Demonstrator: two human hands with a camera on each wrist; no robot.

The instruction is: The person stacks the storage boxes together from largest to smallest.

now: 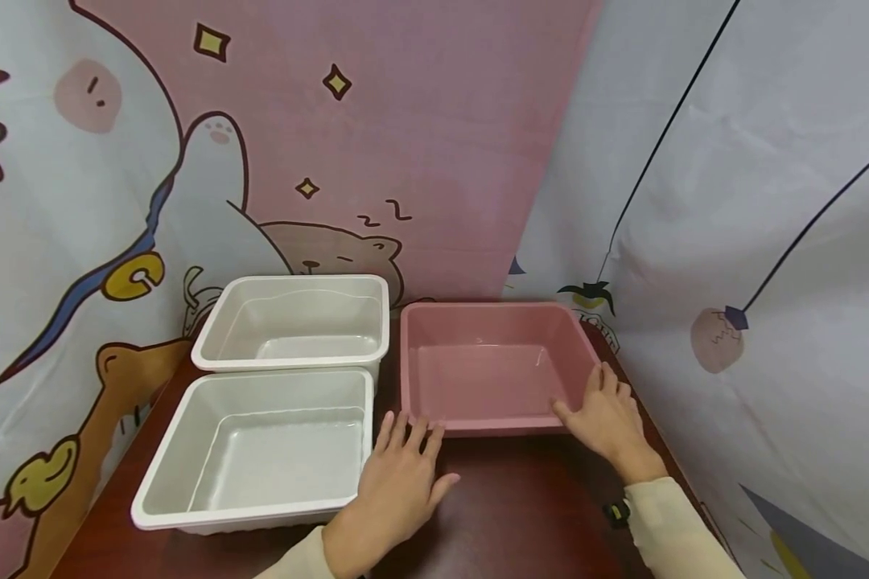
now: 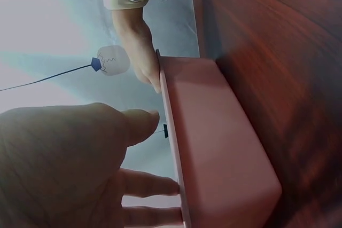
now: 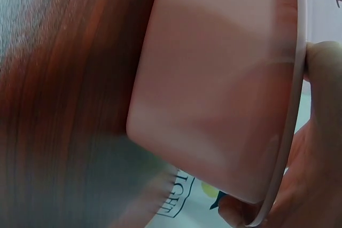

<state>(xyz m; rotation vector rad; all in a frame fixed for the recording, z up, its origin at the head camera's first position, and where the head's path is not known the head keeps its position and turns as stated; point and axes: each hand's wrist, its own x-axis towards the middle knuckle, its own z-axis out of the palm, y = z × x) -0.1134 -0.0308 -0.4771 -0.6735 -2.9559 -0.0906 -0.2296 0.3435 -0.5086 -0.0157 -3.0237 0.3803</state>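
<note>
An empty pink plastic basin (image 1: 478, 425) stands on the dark red-brown table. My right hand (image 1: 611, 422) holds its front right corner. In the right wrist view the thumb lies at the rim, and a fingertip (image 3: 232, 212) of that hand curls over to the outer wall of the basin (image 3: 214, 89). My left hand (image 1: 401, 482) is at the basin's front left corner, its fingers fairly straight and touching the rim; the thumb stands apart from it. In the left wrist view the pink wall (image 2: 219, 142) shows beyond the left hand (image 2: 69, 158).
Left of the pink basin, two empty white basins stand one behind the other: the rear one (image 1: 290, 364) and the front one (image 1: 253, 511). The front basin's right rim is close beside my left hand. Printed cloth walls (image 1: 463, 121) enclose the table (image 1: 507, 515) at back and sides.
</note>
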